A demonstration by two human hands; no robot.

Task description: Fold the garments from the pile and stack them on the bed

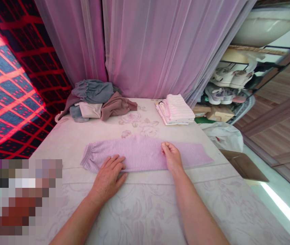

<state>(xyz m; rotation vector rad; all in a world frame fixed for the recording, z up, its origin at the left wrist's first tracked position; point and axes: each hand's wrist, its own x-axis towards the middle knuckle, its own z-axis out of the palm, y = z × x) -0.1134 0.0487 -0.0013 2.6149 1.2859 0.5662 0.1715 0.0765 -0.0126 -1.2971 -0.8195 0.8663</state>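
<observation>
A pair of light purple striped pants (pixel 139 153) lies folded lengthwise across the table, its gathered elastic waistband at the left and the leg end at the right. My left hand (pixel 110 173) rests flat on the near edge of the cloth close to the waistband, fingers stretched out. Over the right half of the pants, my right hand (pixel 171 156) is closed in a pinch, thumb and fingertips together. What sits between those fingertips, if anything, is too small to make out.
At the back left lies a loose heap of clothes (pixel 94 92), grey and brown. A neat stack of folded pale clothes (pixel 176 109) stands at the back right. Purple curtains (pixel 160 47) hang behind the table. Right of it are shoes (pixel 221 93) and a cardboard box (pixel 244 165).
</observation>
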